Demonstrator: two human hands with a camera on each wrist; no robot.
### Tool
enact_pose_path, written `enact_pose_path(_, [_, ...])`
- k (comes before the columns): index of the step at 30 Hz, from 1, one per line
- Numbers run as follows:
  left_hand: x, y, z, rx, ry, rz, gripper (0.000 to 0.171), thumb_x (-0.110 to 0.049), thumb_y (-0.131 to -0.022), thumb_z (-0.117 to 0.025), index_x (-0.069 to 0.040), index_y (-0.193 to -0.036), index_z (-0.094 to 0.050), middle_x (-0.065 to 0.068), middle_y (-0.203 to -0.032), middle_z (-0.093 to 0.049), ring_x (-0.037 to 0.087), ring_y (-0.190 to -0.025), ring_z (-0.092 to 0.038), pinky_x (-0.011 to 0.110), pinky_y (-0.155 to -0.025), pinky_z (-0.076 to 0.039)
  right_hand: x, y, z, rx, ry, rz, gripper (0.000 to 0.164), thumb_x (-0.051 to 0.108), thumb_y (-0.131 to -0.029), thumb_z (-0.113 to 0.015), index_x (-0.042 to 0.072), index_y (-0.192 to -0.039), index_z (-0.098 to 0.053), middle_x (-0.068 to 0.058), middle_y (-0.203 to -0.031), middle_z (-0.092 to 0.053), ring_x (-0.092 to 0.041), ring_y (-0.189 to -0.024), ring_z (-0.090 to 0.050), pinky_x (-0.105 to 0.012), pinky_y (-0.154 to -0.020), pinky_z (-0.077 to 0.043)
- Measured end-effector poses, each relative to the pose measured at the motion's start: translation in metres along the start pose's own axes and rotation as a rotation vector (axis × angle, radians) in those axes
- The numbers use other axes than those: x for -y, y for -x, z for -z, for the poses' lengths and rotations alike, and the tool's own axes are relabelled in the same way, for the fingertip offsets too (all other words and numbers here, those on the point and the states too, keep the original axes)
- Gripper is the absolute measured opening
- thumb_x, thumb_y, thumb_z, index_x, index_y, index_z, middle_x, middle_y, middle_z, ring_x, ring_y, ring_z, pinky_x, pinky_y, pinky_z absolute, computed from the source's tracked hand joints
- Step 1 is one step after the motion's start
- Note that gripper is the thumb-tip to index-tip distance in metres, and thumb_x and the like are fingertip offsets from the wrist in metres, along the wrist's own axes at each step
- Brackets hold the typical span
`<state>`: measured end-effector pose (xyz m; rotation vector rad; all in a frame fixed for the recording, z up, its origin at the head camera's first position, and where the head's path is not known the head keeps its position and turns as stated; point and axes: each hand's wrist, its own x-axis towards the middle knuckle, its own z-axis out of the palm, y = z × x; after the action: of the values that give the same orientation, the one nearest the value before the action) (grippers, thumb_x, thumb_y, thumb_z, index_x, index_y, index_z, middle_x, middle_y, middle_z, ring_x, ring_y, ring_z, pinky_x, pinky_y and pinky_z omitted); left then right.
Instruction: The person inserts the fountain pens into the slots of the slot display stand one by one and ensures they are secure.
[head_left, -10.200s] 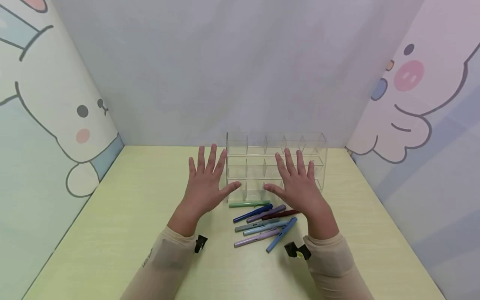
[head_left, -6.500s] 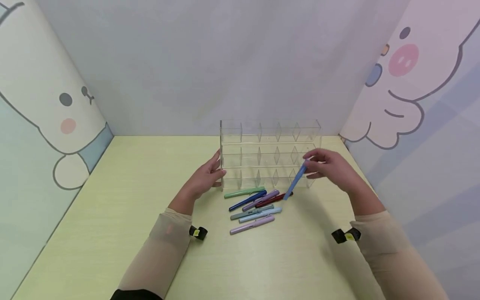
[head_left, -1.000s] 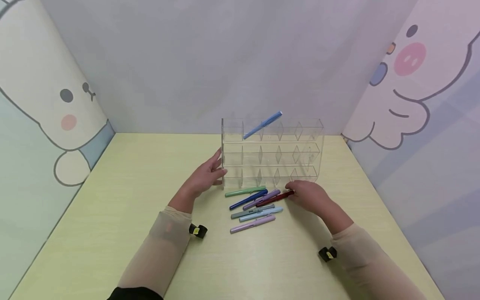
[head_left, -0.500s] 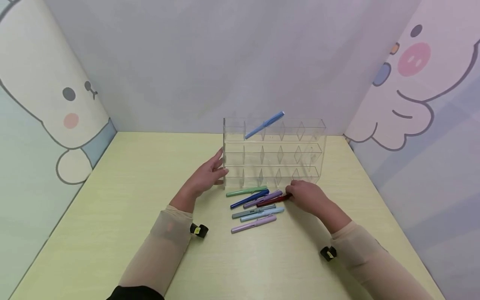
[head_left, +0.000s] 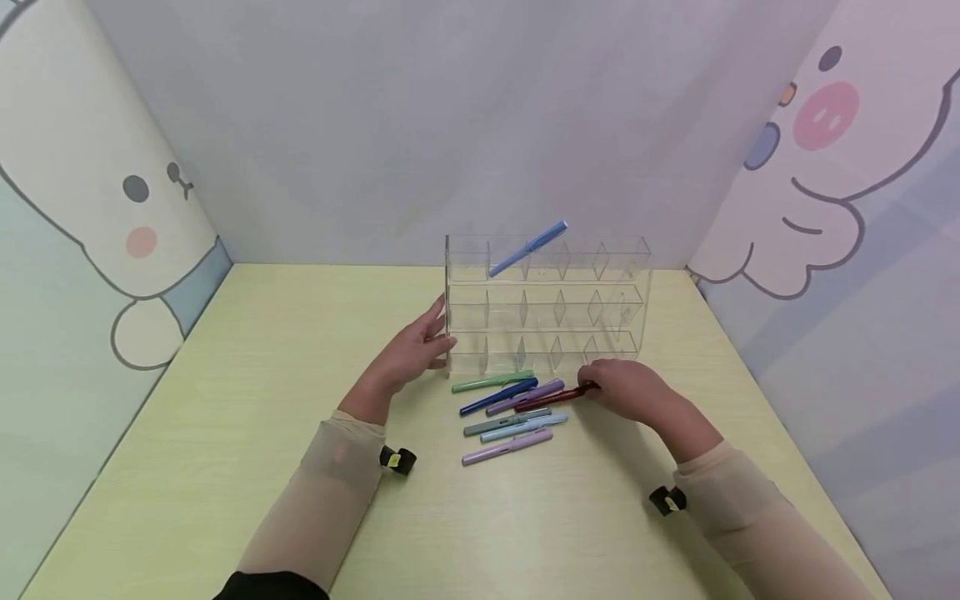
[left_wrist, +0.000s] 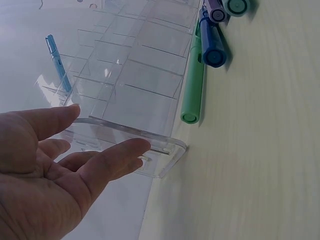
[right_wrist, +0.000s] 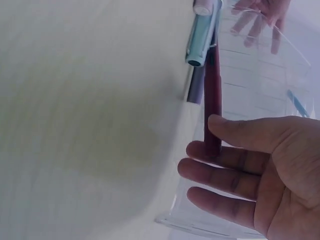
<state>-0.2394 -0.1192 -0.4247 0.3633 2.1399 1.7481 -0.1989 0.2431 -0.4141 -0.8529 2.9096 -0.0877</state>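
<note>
My right hand (head_left: 630, 387) pinches one end of a dark red pen (right_wrist: 212, 95) between thumb and fingers. The pen's other end lies among the other pens on the table. At the left side of a clear acrylic rack (head_left: 543, 284), my left hand (head_left: 405, 354) touches the side panel with fairly straight, spread fingers. A blue pen (head_left: 528, 247) leans in the rack's top tier, toward its left. In front of the rack lie a green pen (head_left: 491, 382), a dark blue one, a purple pen (head_left: 525, 398), a grey-green one, a light blue pen (head_left: 523, 428) and a lilac pen (head_left: 507, 447).
The rack has three tiers with thin dividers and stands on a pale wooden table (head_left: 300, 375). Behind is a plain grey backdrop (head_left: 450, 125), with cartoon-printed panels on both sides. Small black devices (head_left: 397, 460) sit at both cuffs.
Since the first frame, the blue pen has gone from the table into the top tier and my left hand to the rack's side. In the last half second my right hand shifts slightly right with the dark red pen.
</note>
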Motion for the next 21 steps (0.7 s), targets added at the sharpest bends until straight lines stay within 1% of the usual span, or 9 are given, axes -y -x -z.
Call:
enact_pose_path(4, [0.000, 0.000, 0.001, 0.000, 0.002, 0.002, 0.071, -0.023, -0.104, -0.051, -0.058, -0.149, -0.008, -0.011, -0.161, -0.025, 0.029, -0.137, -0.045, 0.051, -0.100, -0.050, -0.003, 0.001, 0.009, 0.017, -0.121, 0.006, 0.007, 0.016, -0.090, -0.071, 0.023, -0.091, -0.068, 0.010, -0.083, -0.065, -0.008, -0.071, -0.052, -0.030, -0.066, -0.047])
enact_pose_path(8, [0.001, 0.000, 0.000, -0.001, 0.008, 0.002, 0.071, -0.024, -0.104, -0.051, -0.061, -0.148, -0.009, -0.013, -0.160, -0.027, 0.031, -0.137, -0.045, 0.051, -0.100, -0.049, -0.007, 0.004, 0.015, 0.032, -0.308, 0.005, 0.007, 0.019, -0.092, -0.069, 0.023, -0.097, -0.068, 0.010, -0.087, -0.065, -0.008, -0.077, -0.056, -0.028, -0.068, -0.049])
enact_pose_path(11, [0.001, 0.001, 0.000, -0.003, 0.007, -0.001, 0.071, -0.023, -0.104, -0.051, -0.062, -0.147, -0.010, -0.014, -0.160, -0.026, 0.032, -0.137, -0.045, 0.052, -0.100, -0.049, -0.009, 0.006, 0.017, 0.019, -0.443, -0.003, 0.008, 0.023, -0.094, -0.067, 0.025, -0.103, -0.067, 0.009, -0.090, -0.068, -0.010, -0.080, -0.061, -0.028, -0.069, -0.052])
enact_pose_path(14, [0.001, 0.001, 0.000, -0.006, 0.006, 0.000, 0.071, -0.024, -0.104, -0.051, -0.062, -0.147, -0.010, -0.014, -0.160, -0.026, 0.031, -0.137, -0.046, 0.051, -0.100, -0.050, -0.010, 0.007, 0.018, -0.017, -0.580, -0.028, 0.011, 0.027, -0.095, -0.067, 0.025, -0.106, -0.066, 0.006, -0.090, -0.070, -0.015, -0.082, -0.065, -0.033, -0.071, -0.056])
enact_pose_path(16, [0.001, 0.002, 0.000, -0.008, 0.004, 0.003, 0.070, -0.024, -0.104, -0.051, -0.062, -0.147, -0.010, -0.014, -0.160, -0.027, 0.029, -0.136, -0.047, 0.051, -0.100, -0.050, -0.011, 0.007, 0.017, -0.046, -0.676, -0.036, 0.015, 0.026, -0.096, -0.066, 0.021, -0.110, -0.066, 0.002, -0.092, -0.072, -0.020, -0.084, -0.068, -0.038, -0.074, -0.059])
enact_pose_path(18, [0.001, 0.002, 0.000, -0.010, 0.005, 0.007, 0.070, -0.025, -0.104, -0.051, -0.062, -0.147, -0.010, -0.014, -0.160, -0.027, 0.028, -0.136, -0.048, 0.050, -0.099, -0.050, -0.012, 0.007, 0.015, -0.075, -0.779, -0.034, 0.021, 0.023, -0.097, -0.064, 0.013, -0.114, -0.065, -0.003, -0.095, -0.072, -0.028, -0.088, -0.071, -0.043, -0.078, -0.060])
enact_pose_path(21, [0.001, 0.002, 0.000, -0.009, 0.006, 0.005, 0.070, -0.025, -0.104, -0.051, -0.062, -0.147, -0.010, -0.014, -0.160, -0.027, 0.029, -0.135, -0.048, 0.051, -0.099, -0.050, -0.013, 0.006, 0.012, -0.117, -0.909, -0.028, 0.027, 0.021, -0.098, -0.062, 0.004, -0.119, -0.062, -0.011, -0.102, -0.071, -0.037, -0.094, -0.070, -0.042, -0.082, -0.060])
